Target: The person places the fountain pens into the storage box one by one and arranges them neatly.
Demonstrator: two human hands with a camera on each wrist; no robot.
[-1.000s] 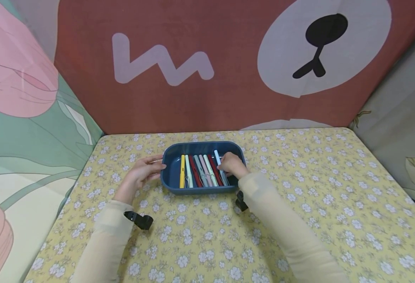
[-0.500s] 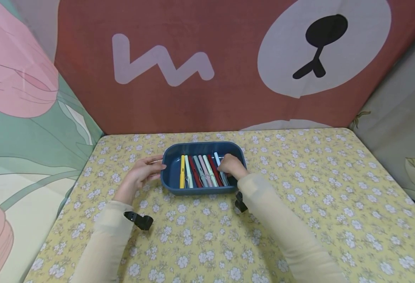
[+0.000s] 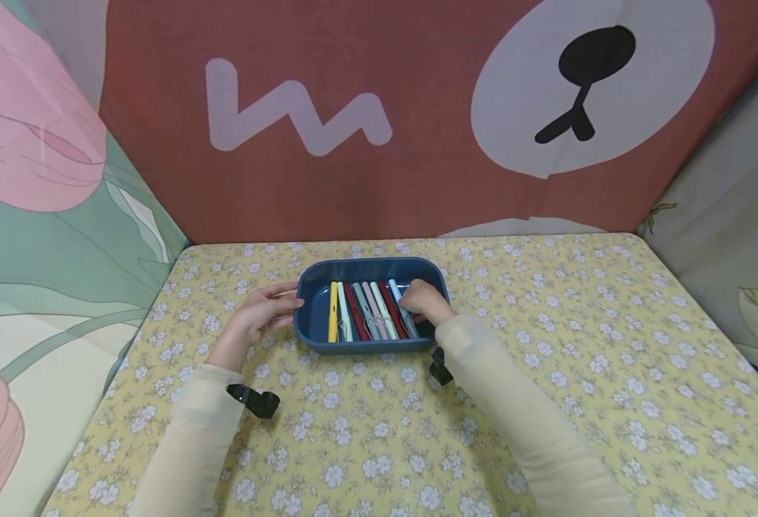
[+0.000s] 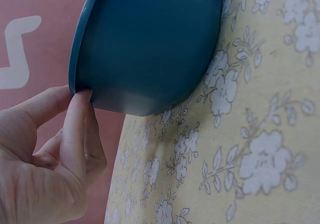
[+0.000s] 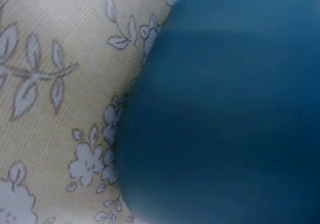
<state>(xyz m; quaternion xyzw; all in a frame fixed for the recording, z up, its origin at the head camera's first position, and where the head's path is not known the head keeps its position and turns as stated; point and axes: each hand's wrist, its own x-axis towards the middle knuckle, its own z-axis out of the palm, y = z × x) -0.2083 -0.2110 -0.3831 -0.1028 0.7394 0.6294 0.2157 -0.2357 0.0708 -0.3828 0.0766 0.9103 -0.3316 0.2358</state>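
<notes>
A dark blue rounded tray [image 3: 314, 316] rests on the table with several clipped pens side by side inside it. My left hand [image 3: 259, 312] pinches its left rim; in the left wrist view the thumb [image 4: 77, 119] lies against the wall of the blue tray [image 4: 150, 43]. Over the tray's right part, my right hand [image 3: 425, 300] has curled fingers at the light blue pen [image 3: 394, 289], the rightmost of the row. Its fingertips are hidden behind the knuckles. The right wrist view holds only the tray's outer wall [image 5: 225, 108] and the cloth.
From the left the row runs yellow pen [image 3: 333, 312], pale green, dark red, grey-blue, pink, pale green and dark red. A yellow flowered cloth [image 3: 353, 431] covers the table. Behind it hangs a red-brown printed curtain [image 3: 353, 194].
The light blue pen's upper end has dropped slightly lower in the tray, closer in line with the row. My right hand has barely shifted, and the left hand keeps its hold on the rim.
</notes>
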